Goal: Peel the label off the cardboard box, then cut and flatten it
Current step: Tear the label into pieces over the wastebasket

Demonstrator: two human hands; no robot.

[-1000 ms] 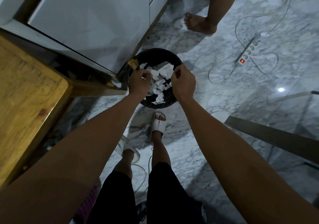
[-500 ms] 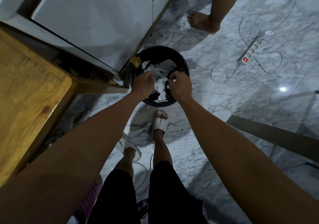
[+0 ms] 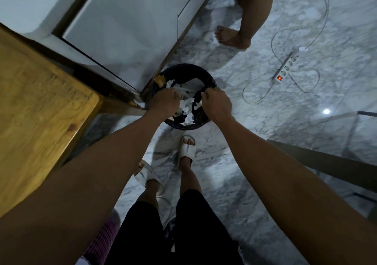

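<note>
Head view, looking straight down past two bare forearms to a black bin (image 3: 206, 77) on the marble floor (image 3: 265, 121).

Left hand (image 3: 165, 103) over the near-left part of the bin, knuckles up, fingers curled under and hidden from above; cannot tell whether anything is pinched there or whether the fist is merely loose. Right hand (image 3: 217, 103) over the near-right part of the bin, fingers bunched tight toward the thumb, narrow grip, perhaps on a sliver of paper too small and dim to confirm. Both held directly above the opening, likely so that whatever drops lands inside rather than on the floor.

Inside the bin: torn white paper scraps (image 3: 188, 111), probably pieces of the peeled label, plus a small brown bit (image 3: 160, 80) against the far-left rim, possibly tape or cardboard.

No cardboard box anywhere in sight; out of view, so cutting and flattening judged not yet reachable from this spot.

Left of the bin: a wooden table (image 3: 40, 105), with a white cabinet (image 3: 126, 30) beyond it. Bin tucked against the cabinet's base, out of the walking path.

Right of the bin and well apart: a power strip (image 3: 284, 69) with a lit red switch, cord looping across the floor. Beyond the bin, another person's bare foot (image 3: 231, 38). Just near of the bin, the wearer's own white sandals (image 3: 186, 150).
</note>
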